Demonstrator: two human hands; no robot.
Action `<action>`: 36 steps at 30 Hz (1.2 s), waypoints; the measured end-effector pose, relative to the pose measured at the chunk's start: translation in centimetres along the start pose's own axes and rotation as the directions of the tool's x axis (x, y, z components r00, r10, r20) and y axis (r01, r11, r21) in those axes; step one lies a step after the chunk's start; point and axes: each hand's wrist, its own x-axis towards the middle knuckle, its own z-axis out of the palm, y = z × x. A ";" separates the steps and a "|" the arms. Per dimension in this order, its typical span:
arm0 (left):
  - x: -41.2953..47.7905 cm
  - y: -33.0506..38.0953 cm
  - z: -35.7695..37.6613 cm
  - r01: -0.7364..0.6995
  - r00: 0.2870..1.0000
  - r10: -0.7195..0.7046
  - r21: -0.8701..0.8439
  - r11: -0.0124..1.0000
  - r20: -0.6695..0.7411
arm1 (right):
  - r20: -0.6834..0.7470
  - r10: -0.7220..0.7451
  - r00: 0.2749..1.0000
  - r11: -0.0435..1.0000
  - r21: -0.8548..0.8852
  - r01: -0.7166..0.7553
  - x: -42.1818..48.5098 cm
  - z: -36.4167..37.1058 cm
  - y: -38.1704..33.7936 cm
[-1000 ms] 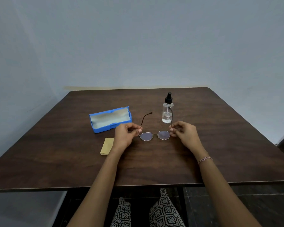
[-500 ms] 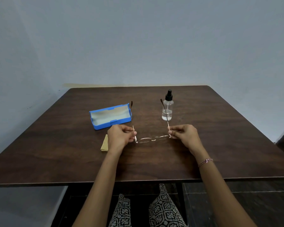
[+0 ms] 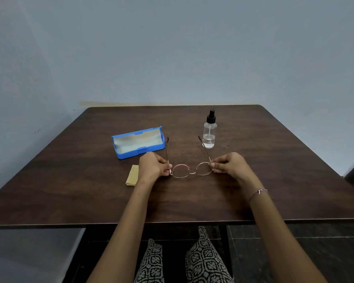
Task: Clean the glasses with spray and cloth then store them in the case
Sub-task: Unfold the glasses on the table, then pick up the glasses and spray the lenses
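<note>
Thin metal-rimmed glasses [image 3: 191, 170] are held over the middle of the dark wooden table [image 3: 274, 170], both temples unfolded and pointing away from me. My left hand [image 3: 152, 167] pinches the left hinge and my right hand [image 3: 230, 165] pinches the right hinge. The lenses face up towards me. A blue case [image 3: 138, 142] lies open behind my left hand, its pale lining showing. A clear spray bottle [image 3: 209, 132] with a black nozzle stands upright behind my right hand. A folded yellow cloth [image 3: 132, 177] lies flat just left of my left wrist.
A plain grey wall stands right behind the table's far edge. The table's near edge runs just above my lap, with patterned trousers [image 3: 200, 260] showing beneath it. Bare tabletop extends on the right.
Both temples were unfolded from the folded glasses. Since half a second ago the frame has tipped so the lenses show as full rings facing up. The hands stayed at the hinges.
</note>
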 end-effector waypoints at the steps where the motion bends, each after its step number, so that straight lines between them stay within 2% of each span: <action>1: 0.1 0.0 0.0 -0.003 1.000 0.003 0.018 1.000 0.002 | 0.003 0.008 1.000 1.000 -0.021 -0.008 0.1 -0.1 0.0; 5: 0.4 0.1 0.0 -0.013 1.000 0.013 0.074 0.997 0.013 | -0.014 -0.002 1.000 0.988 -0.155 0.000 -0.1 -0.2 -0.6; 13: 0.6 -0.5 -0.2 -0.105 0.989 0.130 0.265 0.959 -0.077 | -0.085 -0.022 0.996 0.995 -0.099 0.014 -0.4 -0.2 -0.5; 16: 0.4 -0.2 -0.6 -0.148 0.948 0.235 0.352 0.924 -0.217 | -0.179 -0.085 0.980 0.993 -0.093 0.069 -0.5 -0.7 -0.7; 18: 0.3 0.6 -0.6 -0.221 0.894 0.323 0.323 0.920 -0.310 | -0.270 -0.186 0.945 0.981 -0.098 0.165 -0.2 -1.3 -1.2; 20: 0.2 2.2 0.0 -0.326 0.849 0.410 0.279 0.903 -0.334 | -0.352 -0.286 0.891 0.958 -0.116 0.262 0.2 -1.7 -2.1; 24: 1.8 6.0 2.7 -0.487 0.835 0.516 0.178 0.855 -0.190 | -0.380 -0.393 0.837 0.916 -0.088 0.391 2.0 -1.9 -3.8; 28: 4.2 8.7 6.1 -0.487 0.872 0.488 0.148 0.861 0.029 | -0.272 -0.391 0.879 0.920 -0.120 0.372 4.8 -1.6 -4.0; 31: 5.5 9.7 8.0 -0.457 0.888 0.425 0.234 0.858 0.176 | -0.174 -0.365 0.915 0.931 -0.090 0.354 5.9 -1.4 -3.5; 33: 6.5 9.7 8.6 -0.466 0.882 0.420 0.261 0.845 0.216 | -0.142 -0.376 0.916 0.927 -0.052 0.372 6.3 -1.5 -3.2; 36: 7.5 9.4 8.9 -0.479 0.876 0.438 0.248 0.842 0.203 | -0.140 -0.424 0.895 0.906 -0.056 0.420 6.5 -1.7 -2.9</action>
